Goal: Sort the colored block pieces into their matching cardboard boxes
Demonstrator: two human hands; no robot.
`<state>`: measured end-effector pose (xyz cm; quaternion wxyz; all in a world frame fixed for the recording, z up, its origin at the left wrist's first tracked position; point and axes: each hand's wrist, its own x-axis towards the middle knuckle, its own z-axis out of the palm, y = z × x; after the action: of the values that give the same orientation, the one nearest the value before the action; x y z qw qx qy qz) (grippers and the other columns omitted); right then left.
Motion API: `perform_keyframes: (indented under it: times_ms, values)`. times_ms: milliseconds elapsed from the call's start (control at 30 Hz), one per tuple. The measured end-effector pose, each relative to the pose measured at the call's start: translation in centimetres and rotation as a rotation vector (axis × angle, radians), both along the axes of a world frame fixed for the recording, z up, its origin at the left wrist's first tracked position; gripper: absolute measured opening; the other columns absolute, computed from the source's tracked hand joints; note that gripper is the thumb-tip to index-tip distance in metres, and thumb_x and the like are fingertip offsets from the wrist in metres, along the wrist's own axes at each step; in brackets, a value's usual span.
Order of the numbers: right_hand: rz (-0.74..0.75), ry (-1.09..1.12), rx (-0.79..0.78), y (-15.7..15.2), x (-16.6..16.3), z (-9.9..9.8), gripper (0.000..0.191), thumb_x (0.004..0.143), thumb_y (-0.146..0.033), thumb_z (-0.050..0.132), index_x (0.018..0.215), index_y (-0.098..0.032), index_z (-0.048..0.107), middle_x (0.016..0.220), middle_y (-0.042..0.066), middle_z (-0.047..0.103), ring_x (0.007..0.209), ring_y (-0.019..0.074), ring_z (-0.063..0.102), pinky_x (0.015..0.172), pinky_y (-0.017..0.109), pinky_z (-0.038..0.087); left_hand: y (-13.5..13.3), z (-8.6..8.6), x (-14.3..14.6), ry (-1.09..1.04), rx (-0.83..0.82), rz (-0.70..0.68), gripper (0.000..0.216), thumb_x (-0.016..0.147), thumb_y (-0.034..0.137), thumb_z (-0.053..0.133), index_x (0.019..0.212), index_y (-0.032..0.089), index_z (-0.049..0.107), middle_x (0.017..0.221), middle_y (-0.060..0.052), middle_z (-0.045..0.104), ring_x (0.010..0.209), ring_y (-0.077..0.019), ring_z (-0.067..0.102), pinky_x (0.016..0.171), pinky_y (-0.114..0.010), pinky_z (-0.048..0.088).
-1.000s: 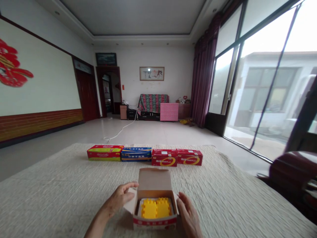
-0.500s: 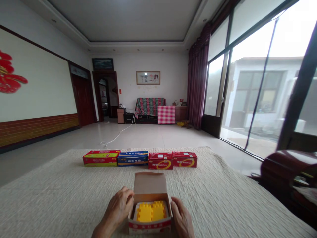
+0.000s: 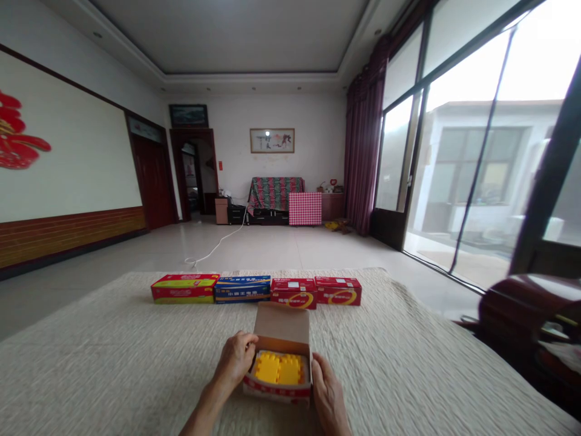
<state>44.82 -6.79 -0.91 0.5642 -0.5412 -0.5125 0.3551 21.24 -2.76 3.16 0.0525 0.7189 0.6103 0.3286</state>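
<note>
A small red-and-white cardboard box (image 3: 276, 392) stands in front of me with its plain brown lid flap (image 3: 282, 322) tipped up at the back. Inside it lie yellow plastic pieces (image 3: 278, 368) with notched edges, like interlocking toy blocks. My left hand (image 3: 236, 358) grips the box's left wall near the back corner, its fingers curled. Against the right wall presses my right hand (image 3: 327, 390), thumb along the upper edge and the other fingers partly hidden. The box is held between both hands.
Across the quilted cream cover (image 3: 113, 351) stands a row of closed boxes: a red-and-green box (image 3: 185, 289), a blue box (image 3: 242, 289) and two red boxes (image 3: 293, 294). A dark red rounded piece of furniture (image 3: 503, 309) is at the right.
The open box has shifted forward, away from me, and turned slightly, with both hands moving along on its sides. The row of closed boxes stays in place.
</note>
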Motion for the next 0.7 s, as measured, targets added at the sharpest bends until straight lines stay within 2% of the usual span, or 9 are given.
perform_keyframes:
  times_ms: [133,233,333,433,567,700]
  values:
    - [0.053,0.005,0.015,1.4,-0.2,0.1,0.046,0.083,-0.05,0.042,0.097,-0.016,0.069,0.096,0.009,0.074,0.088,0.0237,0.068,0.076,0.029,0.052,-0.4,-0.4,-0.1,-0.031,0.034,-0.025,0.03,0.079,0.01,0.046,0.089,0.019,0.074,0.089,-0.006,0.074,0.086,-0.0178,0.069,0.082,-0.028,0.051]
    - [0.006,0.016,0.047,2.1,-0.6,-0.1,0.043,0.084,-0.048,0.043,0.096,-0.017,0.07,0.09,0.008,0.074,0.083,0.0237,0.068,0.072,0.029,0.052,-0.4,-1.0,-0.1,-0.073,0.083,-0.019,0.032,0.082,0.012,0.043,0.089,0.019,0.073,0.089,-0.007,0.073,0.086,-0.018,0.069,0.082,-0.029,0.052]
    - [-0.021,0.052,0.104,2.2,-0.8,-0.6,0.043,0.084,-0.049,0.045,0.099,-0.017,0.07,0.095,0.008,0.074,0.087,0.0239,0.068,0.074,0.028,0.052,0.2,-1.4,0.1,-0.136,0.118,0.022,0.031,0.083,0.015,0.043,0.09,0.017,0.072,0.091,-0.008,0.074,0.087,-0.0193,0.069,0.082,-0.03,0.052]
    - [0.036,0.132,0.139,2.3,-0.8,-0.8,0.047,0.084,-0.053,0.048,0.105,-0.016,0.069,0.102,0.01,0.073,0.093,0.0244,0.067,0.078,0.029,0.052,0.8,-1.5,0.4,-0.199,0.111,0.071,0.028,0.083,0.017,0.045,0.092,0.018,0.072,0.095,-0.007,0.074,0.091,-0.0196,0.069,0.085,-0.031,0.052]
    - [0.056,0.194,0.117,2.4,-0.6,-0.4,0.051,0.081,-0.059,0.052,0.103,-0.016,0.07,0.105,0.011,0.072,0.098,0.0256,0.066,0.083,0.031,0.052,0.0,-0.8,0.8,-0.156,0.142,0.125,0.03,0.088,0.022,0.042,0.097,0.018,0.07,0.099,-0.009,0.072,0.093,-0.0209,0.068,0.086,-0.032,0.052]
    - [0.025,0.166,0.107,2.5,-0.6,0.3,0.051,0.079,-0.06,0.054,0.098,-0.016,0.071,0.102,0.01,0.073,0.098,0.0261,0.066,0.086,0.033,0.051,-2.5,0.7,2.7,-0.024,0.32,0.177,0.033,0.09,0.026,0.042,0.11,0.017,0.067,0.118,-0.013,0.063,0.111,-0.0258,0.058,0.099,-0.037,0.044]
